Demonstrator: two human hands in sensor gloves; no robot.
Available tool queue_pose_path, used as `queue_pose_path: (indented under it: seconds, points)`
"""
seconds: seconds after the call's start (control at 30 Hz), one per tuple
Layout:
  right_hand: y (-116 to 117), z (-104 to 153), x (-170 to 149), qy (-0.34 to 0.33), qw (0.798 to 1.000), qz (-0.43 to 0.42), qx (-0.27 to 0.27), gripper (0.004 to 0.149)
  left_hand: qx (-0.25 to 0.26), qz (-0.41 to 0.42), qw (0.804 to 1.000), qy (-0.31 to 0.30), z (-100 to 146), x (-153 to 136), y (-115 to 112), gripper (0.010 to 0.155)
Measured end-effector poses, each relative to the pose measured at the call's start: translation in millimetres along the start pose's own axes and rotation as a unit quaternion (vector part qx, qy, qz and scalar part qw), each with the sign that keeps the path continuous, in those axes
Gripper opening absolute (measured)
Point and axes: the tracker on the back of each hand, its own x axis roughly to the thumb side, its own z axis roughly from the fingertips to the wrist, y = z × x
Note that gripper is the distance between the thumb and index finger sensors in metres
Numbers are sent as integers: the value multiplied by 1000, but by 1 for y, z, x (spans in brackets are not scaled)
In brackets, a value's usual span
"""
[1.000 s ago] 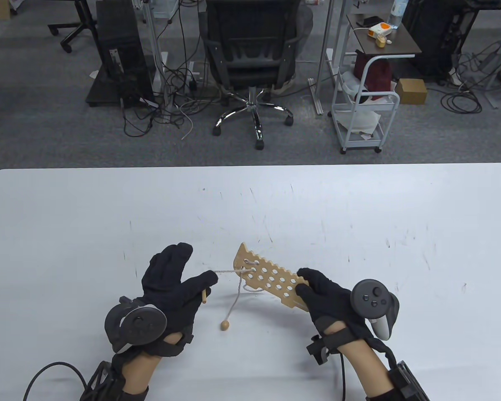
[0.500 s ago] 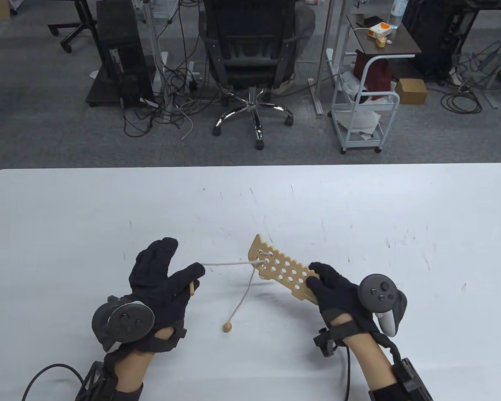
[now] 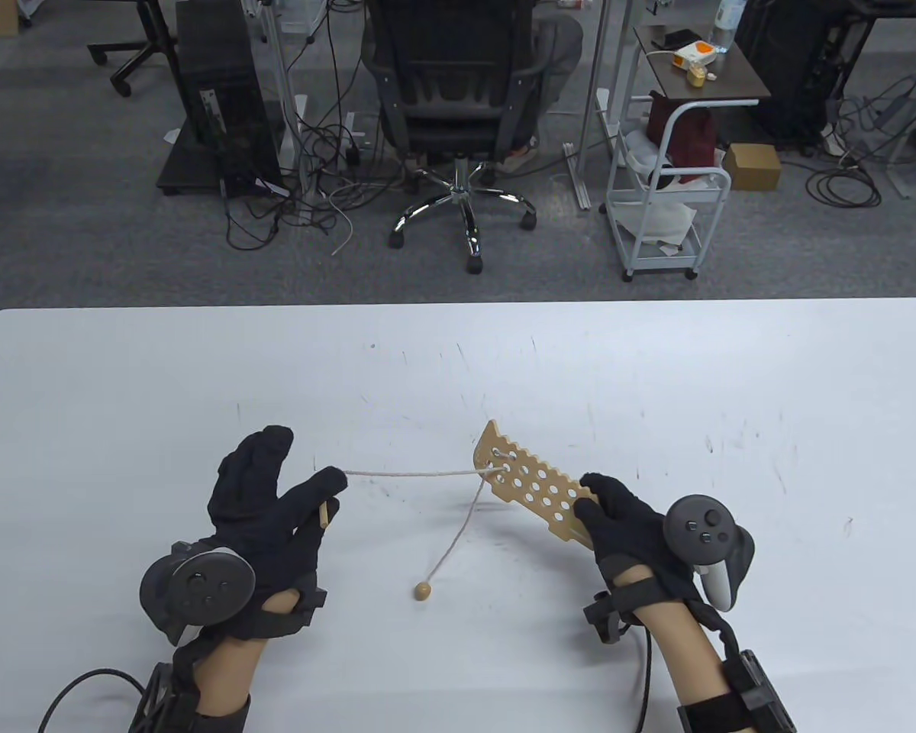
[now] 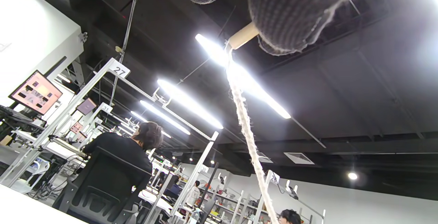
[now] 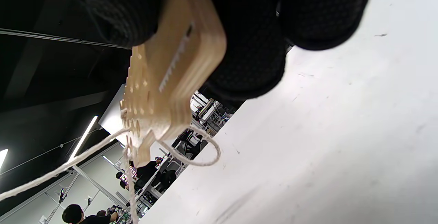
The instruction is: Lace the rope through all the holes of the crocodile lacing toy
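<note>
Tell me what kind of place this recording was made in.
Probably an office-style lab or data-collection workspace: a white table on grey carpet, an office chair amid floor cables, and numbered metal frames with a monitor in the left wrist view.

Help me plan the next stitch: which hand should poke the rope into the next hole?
Left. The left hand already pinches the rope's wooden tip, while the right hand grips the board.
</note>
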Motion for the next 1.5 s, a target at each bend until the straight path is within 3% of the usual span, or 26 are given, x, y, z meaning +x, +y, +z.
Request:
queue_pose_path:
  seconds: [1.5]
  points:
    - [-37,-14,-42,91,993,-4,-76,47,92,12,993,68,-2,-38,44,44]
